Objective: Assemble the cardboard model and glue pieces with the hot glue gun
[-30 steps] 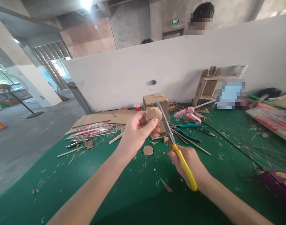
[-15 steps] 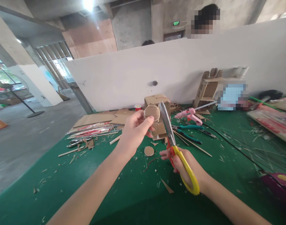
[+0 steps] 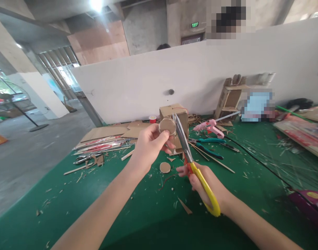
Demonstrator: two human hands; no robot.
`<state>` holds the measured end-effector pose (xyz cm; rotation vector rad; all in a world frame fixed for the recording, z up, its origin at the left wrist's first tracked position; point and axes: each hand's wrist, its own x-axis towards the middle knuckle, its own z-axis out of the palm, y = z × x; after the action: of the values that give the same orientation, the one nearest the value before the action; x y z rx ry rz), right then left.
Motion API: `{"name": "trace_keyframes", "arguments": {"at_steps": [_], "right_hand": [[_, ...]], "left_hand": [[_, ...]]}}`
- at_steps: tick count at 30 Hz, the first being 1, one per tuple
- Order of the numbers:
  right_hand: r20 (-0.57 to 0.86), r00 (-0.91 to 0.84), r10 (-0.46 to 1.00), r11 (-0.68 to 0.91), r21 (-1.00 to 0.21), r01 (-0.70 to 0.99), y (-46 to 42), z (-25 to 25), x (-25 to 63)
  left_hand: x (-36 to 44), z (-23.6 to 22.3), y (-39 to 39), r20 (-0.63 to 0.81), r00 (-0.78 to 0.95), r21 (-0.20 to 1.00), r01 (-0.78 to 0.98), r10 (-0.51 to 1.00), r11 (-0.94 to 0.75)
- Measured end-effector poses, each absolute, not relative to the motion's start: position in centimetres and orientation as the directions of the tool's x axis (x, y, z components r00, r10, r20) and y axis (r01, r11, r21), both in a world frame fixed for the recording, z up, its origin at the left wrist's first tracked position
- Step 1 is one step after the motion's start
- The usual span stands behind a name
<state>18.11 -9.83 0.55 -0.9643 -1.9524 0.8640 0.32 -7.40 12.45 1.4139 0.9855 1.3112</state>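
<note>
Between the thumb and fingers of my left hand (image 3: 153,142) a small round cardboard disc (image 3: 166,126) is pinched, held up above the table. My right hand (image 3: 206,180) grips scissors (image 3: 184,139) with one yellow and one red handle. Their blades point up and to the left, slightly parted, close by the disc's right edge; whether they touch it I cannot tell. A second cardboard disc (image 3: 165,167) lies flat on the green table below my left hand. Behind the blades stands a cardboard box (image 3: 174,110), partly hidden by the disc and scissors.
To the right lie a pink glue gun (image 3: 211,127), teal-handled pliers (image 3: 209,149) and a cutter knife (image 3: 229,147). Flat cardboard (image 3: 107,132) and packaged sticks (image 3: 99,146) lie left. A white partition (image 3: 130,86) stands behind, with a person's head (image 3: 230,19) beyond it. Scraps litter the green table (image 3: 96,211).
The disc in my left hand has turned and shifted slightly left, its outline now rounder. My right hand has lowered a little, its fingers spreading and the scissor blades parting slightly.
</note>
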Motion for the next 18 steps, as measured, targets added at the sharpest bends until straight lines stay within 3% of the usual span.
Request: {"name": "trace_keyframes", "arguments": {"at_steps": [18], "right_hand": [[0.297,-0.350,0.889,0.434,-0.790,0.434,-9.70,0.73,18.02]], "left_hand": [[0.01,12.25,-7.39,0.294,0.147,0.955,0.000,0.944,-0.298]]}}
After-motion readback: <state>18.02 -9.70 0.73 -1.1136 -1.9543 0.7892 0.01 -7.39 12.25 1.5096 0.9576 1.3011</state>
